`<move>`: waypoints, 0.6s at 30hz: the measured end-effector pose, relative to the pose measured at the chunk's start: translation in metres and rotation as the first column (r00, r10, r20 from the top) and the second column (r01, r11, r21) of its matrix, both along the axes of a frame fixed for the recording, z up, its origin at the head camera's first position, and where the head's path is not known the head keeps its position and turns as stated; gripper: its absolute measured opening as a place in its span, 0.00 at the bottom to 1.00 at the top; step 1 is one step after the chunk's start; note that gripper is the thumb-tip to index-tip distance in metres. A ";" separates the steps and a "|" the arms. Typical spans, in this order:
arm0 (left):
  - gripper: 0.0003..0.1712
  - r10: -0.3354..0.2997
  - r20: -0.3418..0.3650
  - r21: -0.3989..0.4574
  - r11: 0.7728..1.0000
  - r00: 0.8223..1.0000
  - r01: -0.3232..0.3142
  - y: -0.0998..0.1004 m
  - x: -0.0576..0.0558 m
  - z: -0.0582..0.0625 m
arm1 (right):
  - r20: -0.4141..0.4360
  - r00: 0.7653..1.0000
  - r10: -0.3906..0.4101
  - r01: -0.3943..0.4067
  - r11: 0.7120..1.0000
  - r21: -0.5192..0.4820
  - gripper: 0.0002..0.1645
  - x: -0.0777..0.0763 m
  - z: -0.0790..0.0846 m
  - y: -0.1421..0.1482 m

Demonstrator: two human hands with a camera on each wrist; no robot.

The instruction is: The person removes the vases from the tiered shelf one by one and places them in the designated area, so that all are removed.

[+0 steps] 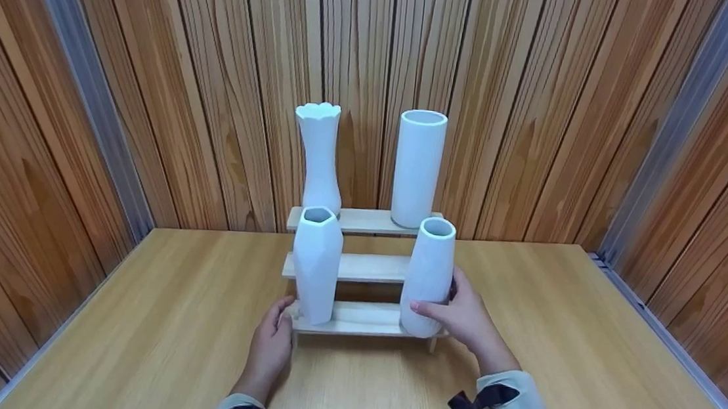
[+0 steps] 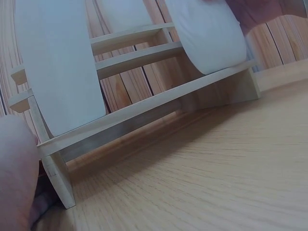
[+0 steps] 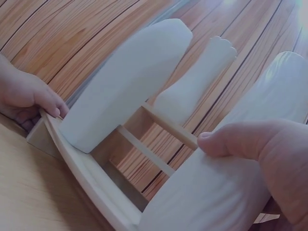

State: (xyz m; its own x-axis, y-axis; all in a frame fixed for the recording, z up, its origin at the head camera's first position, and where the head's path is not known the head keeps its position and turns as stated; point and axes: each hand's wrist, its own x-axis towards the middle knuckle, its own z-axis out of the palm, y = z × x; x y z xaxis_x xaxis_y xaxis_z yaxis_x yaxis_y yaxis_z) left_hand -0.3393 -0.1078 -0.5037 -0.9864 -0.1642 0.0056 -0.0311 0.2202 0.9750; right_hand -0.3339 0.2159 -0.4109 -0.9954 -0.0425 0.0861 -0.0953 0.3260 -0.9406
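Observation:
A three-step wooden rack (image 1: 374, 269) carries several white vases. On its bottom step, at the right, stands a smooth tapered vase (image 1: 431, 270), and my right hand (image 1: 470, 312) grips its lower part, thumb in front and fingers behind. My left hand (image 1: 273, 338) holds the left end of the bottom step, its thumb on the edge in the right wrist view. Just beside that hand an angular faceted vase (image 1: 317, 269) stands upright on the same step. The top step bears a scalloped-rim vase (image 1: 321, 161) at left and a straight cylindrical vase (image 1: 418, 170) at right.
The rack stands on a light wooden table (image 1: 195, 321). Behind it rises a wood-plank wall (image 1: 378, 47), with side walls at left and right. Grey metal strips run along the corners and the table's side edges.

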 end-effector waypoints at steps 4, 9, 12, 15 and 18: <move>0.24 -0.004 -0.009 0.004 1.000 1.000 0.004 0.000 0.001 0.000 | -0.003 1.000 0.008 -0.008 1.000 0.022 0.62 0.001 0.003 0.005; 0.24 -0.002 -0.003 0.003 1.000 1.000 0.002 0.000 0.001 0.000 | -0.015 1.000 0.009 -0.008 0.999 0.042 0.61 0.001 0.005 0.011; 0.25 0.002 -0.003 -0.002 1.000 1.000 -0.002 0.000 0.002 0.000 | -0.029 1.000 0.012 -0.010 0.999 0.046 0.60 0.001 0.006 0.014; 0.25 0.006 -0.008 -0.002 1.000 1.000 -0.006 0.001 0.002 -0.001 | -0.045 0.999 0.014 -0.012 0.999 0.053 0.59 0.001 0.006 0.017; 0.25 0.008 -0.005 0.002 1.000 1.000 -0.008 0.000 0.002 -0.001 | -0.051 0.999 0.016 -0.013 0.998 0.058 0.58 0.002 0.006 0.020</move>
